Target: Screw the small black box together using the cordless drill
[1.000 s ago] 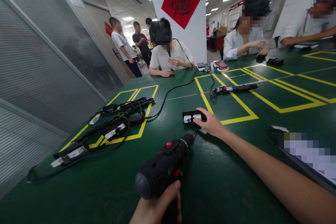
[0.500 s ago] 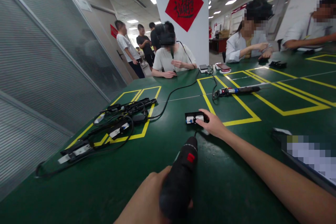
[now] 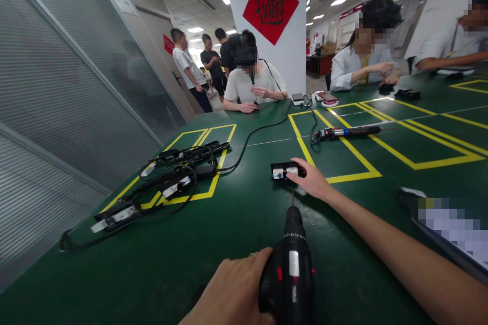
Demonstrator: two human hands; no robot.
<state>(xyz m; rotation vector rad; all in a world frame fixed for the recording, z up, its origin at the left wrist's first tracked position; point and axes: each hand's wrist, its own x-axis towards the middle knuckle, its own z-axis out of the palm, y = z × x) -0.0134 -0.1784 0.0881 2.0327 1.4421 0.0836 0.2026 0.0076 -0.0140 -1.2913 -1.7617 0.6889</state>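
Note:
My left hand point(image 3: 236, 284) is wrapped round a black cordless drill point(image 3: 293, 249) with red buttons. Its thin bit points forward and ends just short of a small black housing point(image 3: 277, 167) with white and blue parts in its front. Thumb and fingers of my right hand point(image 3: 310, 181) grip the right end of that housing at the table. The drill's lower body and some of my left fingers are hidden.
Black cabled devices point(image 3: 176, 188) lie in a yellow-taped area of the green table point(image 3: 236, 218) at left. A pen-like tool point(image 3: 348, 132) with a cord lies beyond my right hand. A blurred-out screen or sheet point(image 3: 450, 228) is at right. Co-workers sit across.
The drill has swung to the right and turned, so its top now faces up and its bit shows more. My left hand moved with it. The right hand keeps its hold on the housing.

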